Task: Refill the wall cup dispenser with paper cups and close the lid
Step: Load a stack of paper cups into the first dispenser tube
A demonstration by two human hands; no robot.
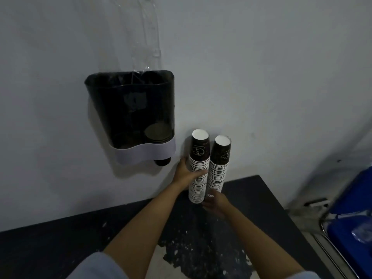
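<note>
While the left hand (184,174) grips one paper-cup stack (198,168) and the right hand (216,202) cradles its base near the table's (261,198) back edge, lift it upright, clear of the second stack (218,164), toward the open dispenser (130,109).

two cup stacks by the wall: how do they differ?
The left cup stack reaches higher at its top than the right cup stack. The left hand wraps the left cup stack at mid-height; the right hand is at the right cup stack's base. The left cup stack stands nearer the dispenser. Both are upside-down dark printed paper cups, white bases up.
</note>
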